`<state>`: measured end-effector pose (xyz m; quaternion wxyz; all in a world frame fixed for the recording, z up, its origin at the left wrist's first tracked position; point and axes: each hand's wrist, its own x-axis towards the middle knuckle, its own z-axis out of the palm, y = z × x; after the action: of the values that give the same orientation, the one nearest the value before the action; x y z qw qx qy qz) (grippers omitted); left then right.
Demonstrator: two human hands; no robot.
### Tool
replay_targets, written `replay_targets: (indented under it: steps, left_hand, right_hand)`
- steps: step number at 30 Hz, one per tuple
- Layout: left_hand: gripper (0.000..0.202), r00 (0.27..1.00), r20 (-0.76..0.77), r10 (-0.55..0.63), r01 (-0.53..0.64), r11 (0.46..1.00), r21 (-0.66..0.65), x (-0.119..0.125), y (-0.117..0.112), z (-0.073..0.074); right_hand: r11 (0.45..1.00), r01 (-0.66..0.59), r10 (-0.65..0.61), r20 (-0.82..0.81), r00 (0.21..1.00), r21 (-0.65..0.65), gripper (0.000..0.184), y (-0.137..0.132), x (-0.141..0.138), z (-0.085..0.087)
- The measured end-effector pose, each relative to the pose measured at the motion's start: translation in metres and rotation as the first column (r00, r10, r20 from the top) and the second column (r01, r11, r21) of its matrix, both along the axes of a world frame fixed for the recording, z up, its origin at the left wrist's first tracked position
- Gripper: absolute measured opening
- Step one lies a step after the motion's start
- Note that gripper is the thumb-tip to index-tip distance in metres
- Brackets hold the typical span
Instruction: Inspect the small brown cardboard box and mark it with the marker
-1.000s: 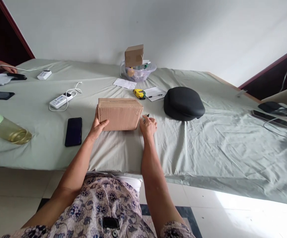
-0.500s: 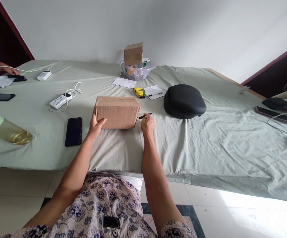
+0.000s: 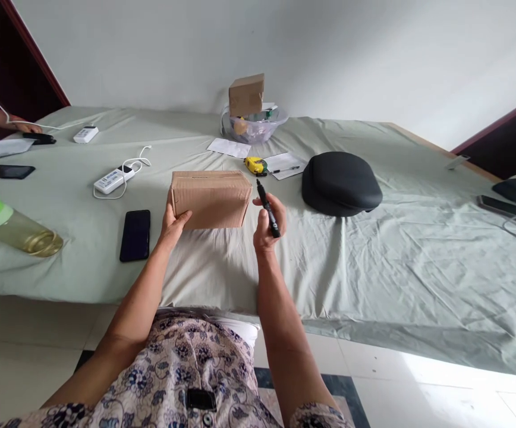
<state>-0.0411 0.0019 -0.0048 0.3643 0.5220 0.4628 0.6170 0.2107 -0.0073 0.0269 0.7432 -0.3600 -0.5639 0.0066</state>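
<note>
Got box [image 3: 213, 202] mid-table [image 3: 418, 261], long face turned to 6 o'c; can't tell if resting flat on cloth or slightly raised. Reading clock from box, 12 straight ahead. Clamping box at its 9 o'c end w/ L hand [image 3: 173, 226], thumb pressed on front face, other fingers mostly hidden round the side. Pinching blk marker [image 3: 267, 208] btwn thumb & fingers of R hand [image 3: 264, 233], just off box's 3 o'c end; pointing marker's tip up toward 11 o'c, near box's far corner.

Nearby, seeing ylw tape measure [image 3: 255, 164] btwn 1 & 2 o'c; sheet [image 3: 229, 147] btwn 12 & 1; 2nd sheet [image 3: 279, 161] w/ pen [image 3: 290, 169] on it at 2; clear basin [image 3: 262, 131] at 1 w/ small box [image 3: 246, 96] perched on top. Also blk case [image 3: 342, 181] at 3, well apart from R hand.

Other side: seeing phone [image 3: 135, 235] at 8 o'c, cabled wht block [image 3: 112, 180] just past 9, bottle [image 3: 21, 233] w/ green top lying just under 9, 2nd phone [image 3: 8, 172] farther out at 9, wht adapter [image 3: 85, 134] at 10. Also spotting co-worker's hand [image 3: 27, 126] btwn 9 & 10, by a dark object [image 3: 39, 138].
</note>
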Motion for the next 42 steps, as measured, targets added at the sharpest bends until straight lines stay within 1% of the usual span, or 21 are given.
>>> replay_targets:
  steps: [2, 4, 7, 12, 17, 22, 25, 27, 30, 31, 32, 34, 36, 38, 40, 42]
  left_hand:
    - [0.095, 1.000, -0.012, 0.003, -0.003, 1.000, 0.004, 0.000, 0.000, 0.000]
    - [0.094, 1.000, -0.019, 0.006, -0.006, 1.000, 0.017, 0.000, 0.000, 0.001]
    - [0.093, 1.000, -0.008, 0.012, -0.012, 1.000, 0.015, 0.000, 0.001, 0.001]
    - [0.088, 1.000, -0.002, 0.013, -0.013, 1.000, -0.014, 0.000, 0.001, 0.000]
    - [0.090, 0.999, -0.038, 0.027, -0.028, 1.000, -0.010, 0.000, 0.002, -0.003]
    - [0.088, 0.998, -0.059, 0.030, -0.030, 1.000, -0.001, 0.001, 0.001, 0.000]
    - [0.086, 0.997, -0.059, 0.044, -0.044, 0.999, 0.006, 0.001, 0.000, 0.003]
    - [0.087, 0.997, -0.057, 0.043, -0.043, 0.999, 0.001, 0.001, -0.001, 0.003]
    - [0.088, 0.998, -0.062, 0.029, -0.030, 1.000, -0.006, 0.000, 0.001, 0.000]
    - [0.088, 0.998, -0.063, 0.027, -0.027, 1.000, -0.005, 0.000, 0.001, -0.001]
    - [0.089, 0.998, -0.061, 0.028, -0.028, 1.000, -0.003, 0.000, 0.002, -0.002]
    - [0.090, 0.998, -0.054, 0.035, -0.035, 0.999, -0.004, 0.000, 0.002, -0.002]
    - [0.090, 0.998, -0.050, 0.039, -0.040, 0.999, -0.011, 0.000, 0.002, -0.002]
    - [0.088, 0.998, -0.040, 0.038, -0.039, 0.999, -0.017, 0.001, 0.001, 0.000]
    - [0.085, 0.999, -0.029, 0.041, -0.042, 0.999, -0.021, 0.001, 0.001, 0.001]
    - [0.080, 0.998, -0.027, 0.065, -0.066, 0.997, -0.026, 0.001, 0.001, 0.000]
  right_hand:
    - [0.999, -0.004, 0.000, 0.091, 0.996, 0.041, 0.023, -0.002, -0.003, 0.002]
    - [0.999, 0.023, -0.027, 0.143, 0.989, 0.030, 0.017, -0.002, -0.005, 0.002]
    - [0.999, 0.047, -0.043, 0.166, 0.985, -0.016, 0.022, -0.003, -0.008, 0.002]
    - [0.998, 0.061, -0.064, 0.151, 0.987, 0.028, 0.022, -0.004, -0.008, 0.002]
    - [0.995, 0.100, -0.091, 0.222, 0.971, -0.030, 0.027, -0.001, -0.008, 0.001]
    - [0.987, 0.114, -0.081, 0.267, 0.960, -0.111, 0.027, 0.001, -0.009, -0.002]
    - [0.989, 0.100, -0.064, 0.296, 0.953, -0.107, 0.028, 0.001, -0.008, -0.003]
    - [0.989, 0.124, -0.098, 0.279, 0.955, -0.076, 0.028, 0.001, -0.006, -0.004]
    - [0.972, 0.227, -0.212, 0.188, 0.959, -0.060, 0.028, 0.003, 0.000, -0.004]
    - [0.968, 0.243, -0.231, 0.157, 0.960, -0.065, 0.027, 0.003, 0.002, -0.004]
    - [0.969, 0.238, -0.227, 0.137, 0.964, -0.071, 0.026, 0.003, 0.003, -0.005]
    - [0.979, 0.189, -0.179, 0.126, 0.976, -0.078, 0.025, 0.004, 0.004, -0.005]
    - [0.989, 0.128, -0.113, 0.176, 0.978, -0.079, 0.027, 0.004, 0.001, -0.006]
    - [0.993, 0.102, -0.084, 0.235, 0.968, -0.066, 0.028, 0.003, -0.002, -0.007]
    - [0.992, 0.117, -0.101, 0.243, 0.965, -0.055, 0.029, 0.003, -0.004, -0.007]
    - [0.981, 0.181, -0.166, 0.180, 0.970, -0.069, 0.030, 0.004, -0.001, -0.008]
